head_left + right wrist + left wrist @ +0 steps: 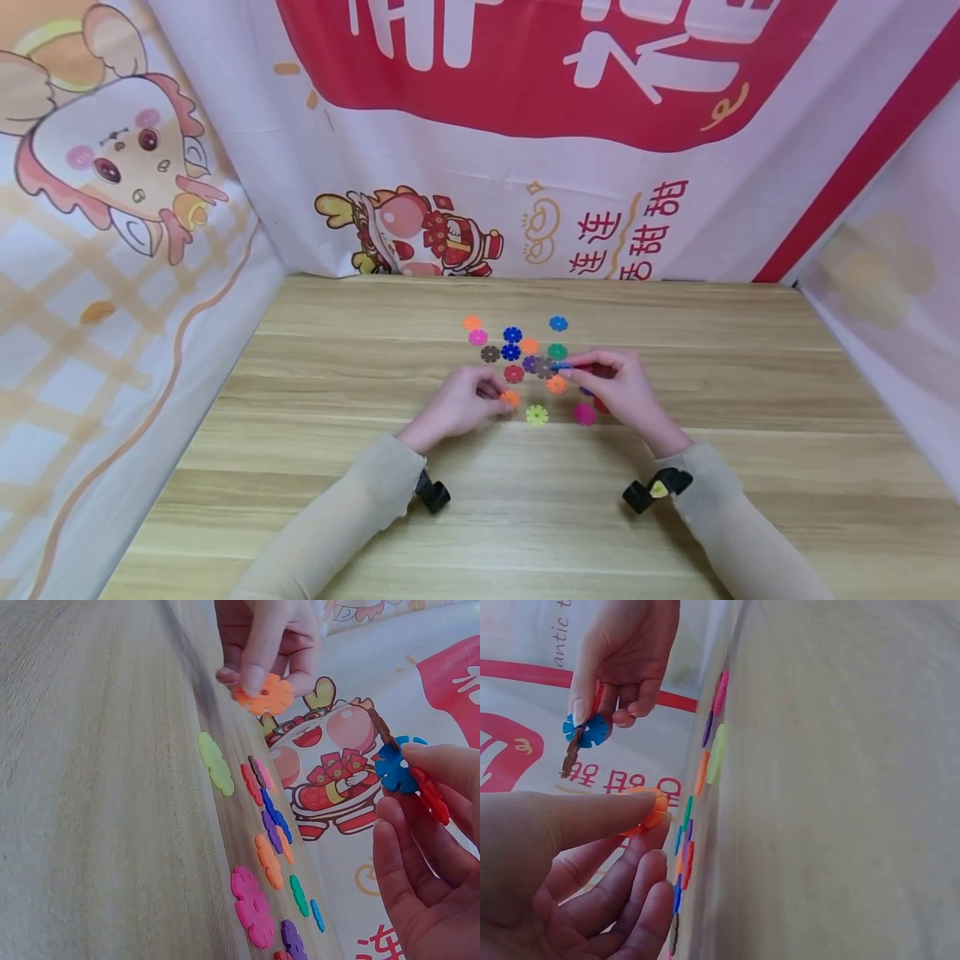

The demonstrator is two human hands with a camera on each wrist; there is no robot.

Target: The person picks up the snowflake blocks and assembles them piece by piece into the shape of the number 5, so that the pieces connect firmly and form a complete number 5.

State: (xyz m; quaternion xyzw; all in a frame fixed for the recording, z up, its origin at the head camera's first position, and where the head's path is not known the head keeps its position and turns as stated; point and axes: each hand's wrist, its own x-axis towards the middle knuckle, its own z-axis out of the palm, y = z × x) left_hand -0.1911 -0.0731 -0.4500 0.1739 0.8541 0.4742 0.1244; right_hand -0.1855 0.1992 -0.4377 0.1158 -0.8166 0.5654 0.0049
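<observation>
My left hand [465, 402] pinches an orange snowflake disc [271, 701], a flat notched plastic piece, between thumb and index finger. Across from it, my right hand [626, 387] holds a small joined piece between thumb and fingers. That piece has a blue snowflake disc [391, 776] in the middle, a brown disc [382, 726] slotted at one side and a red disc [430, 796] at the other. Both hands are raised off the table in the wrist views, and the orange disc is apart from the joined piece.
Loose discs lie on the wooden table [480, 533] between and beyond the hands, among them a yellow-green disc [537, 415], a pink disc [584, 414], a green disc [557, 351] and a red disc [513, 374]. A printed cloth [270, 167] hangs behind.
</observation>
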